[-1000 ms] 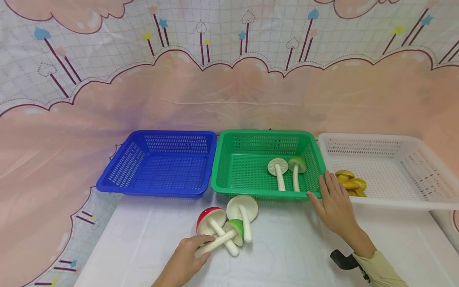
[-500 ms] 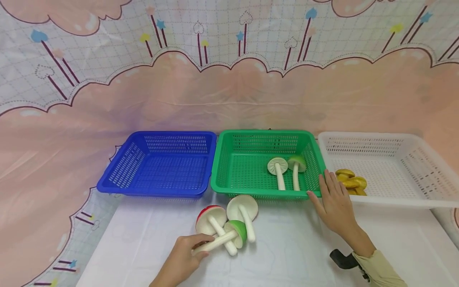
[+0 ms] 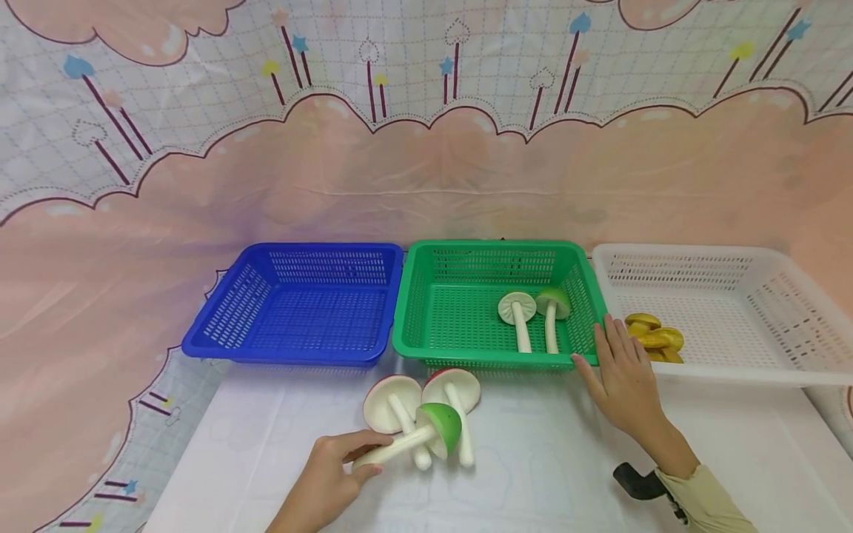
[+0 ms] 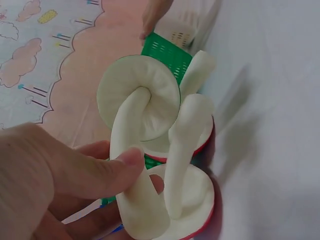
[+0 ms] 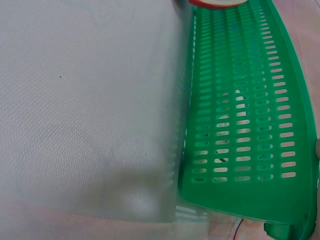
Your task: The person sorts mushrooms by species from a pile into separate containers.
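Observation:
My left hand (image 3: 326,474) pinches the white stem of a green-capped toy mushroom (image 3: 443,429) between thumb and fingers. In the left wrist view the thumb (image 4: 127,165) presses on that stem, and the cap's pale underside faces the camera. Two red-capped toy mushrooms (image 3: 392,403) lie just beyond it on the white tabletop, undersides showing and stems toward me. My right hand (image 3: 625,377) rests, fingers extended, on the front right corner of the green basket (image 3: 493,360). Inside that basket lie two mushrooms, one with a green cap (image 3: 554,303) and one showing a pale underside (image 3: 516,309).
To the left stands a blue basket (image 3: 286,355); to the right, a white basket (image 3: 733,374) with several yellow mushrooms (image 3: 656,339) in its near left corner. The three baskets form a row against a patterned cloth backdrop (image 3: 426,170). A black device (image 3: 640,483) sits at the right wrist.
The left hand has drawn slightly left and toward me with the green-capped mushroom, whose cap now shows more green. The red-capped mushrooms shifted and rolled a little. The right hand stayed put.

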`<action>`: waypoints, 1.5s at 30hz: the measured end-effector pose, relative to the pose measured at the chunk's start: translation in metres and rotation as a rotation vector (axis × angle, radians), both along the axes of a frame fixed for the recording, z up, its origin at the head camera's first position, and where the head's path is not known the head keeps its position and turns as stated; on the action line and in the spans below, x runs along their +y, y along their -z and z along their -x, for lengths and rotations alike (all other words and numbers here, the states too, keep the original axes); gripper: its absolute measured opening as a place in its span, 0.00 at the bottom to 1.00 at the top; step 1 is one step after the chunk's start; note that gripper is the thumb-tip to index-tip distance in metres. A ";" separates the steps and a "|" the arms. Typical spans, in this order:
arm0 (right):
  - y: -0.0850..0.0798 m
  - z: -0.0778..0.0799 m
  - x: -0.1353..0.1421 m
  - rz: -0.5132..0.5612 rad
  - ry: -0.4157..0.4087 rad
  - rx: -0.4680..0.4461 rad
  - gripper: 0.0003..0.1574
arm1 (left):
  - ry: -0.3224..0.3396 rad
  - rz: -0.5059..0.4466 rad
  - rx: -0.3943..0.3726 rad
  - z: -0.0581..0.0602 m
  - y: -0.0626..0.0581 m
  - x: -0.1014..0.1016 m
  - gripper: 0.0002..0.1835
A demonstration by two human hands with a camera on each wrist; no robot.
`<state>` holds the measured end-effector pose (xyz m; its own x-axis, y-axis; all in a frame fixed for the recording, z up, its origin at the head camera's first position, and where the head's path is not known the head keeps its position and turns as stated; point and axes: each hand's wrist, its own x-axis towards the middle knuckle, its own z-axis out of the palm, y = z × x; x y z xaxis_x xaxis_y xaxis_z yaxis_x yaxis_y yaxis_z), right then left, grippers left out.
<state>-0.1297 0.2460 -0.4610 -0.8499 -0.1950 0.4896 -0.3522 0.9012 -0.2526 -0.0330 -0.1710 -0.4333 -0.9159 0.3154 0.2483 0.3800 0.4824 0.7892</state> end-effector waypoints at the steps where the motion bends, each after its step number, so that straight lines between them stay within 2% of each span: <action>1: 0.000 0.000 0.000 0.000 0.000 -0.001 0.43 | 0.001 -0.004 0.005 0.000 -0.001 0.000 0.21; 10: -0.002 0.000 0.001 0.001 0.006 -0.003 0.43 | 0.017 -0.016 0.075 0.004 -0.012 -0.001 0.22; 19: -0.003 0.000 0.000 0.006 0.007 -0.007 0.43 | -0.007 -0.059 0.062 0.010 -0.023 0.002 0.22; 25: -0.001 0.001 -0.001 0.006 0.006 -0.008 0.43 | 0.005 -0.096 0.077 0.016 -0.028 0.006 0.21; 30: 0.000 0.001 -0.001 0.002 0.011 -0.007 0.43 | 0.037 -0.132 0.096 0.022 -0.030 0.013 0.21; 34: 0.000 0.000 0.000 0.003 0.015 -0.004 0.43 | 0.042 -0.163 0.083 0.029 -0.033 0.020 0.20; 45: 0.003 0.000 -0.001 0.001 0.017 0.000 0.43 | 0.046 -0.164 0.080 0.046 -0.036 0.030 0.20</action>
<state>-0.1296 0.2451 -0.4640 -0.8533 -0.1797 0.4895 -0.3365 0.9069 -0.2536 -0.0788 -0.1411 -0.3977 -0.8768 0.3054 0.3714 0.4634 0.3303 0.8223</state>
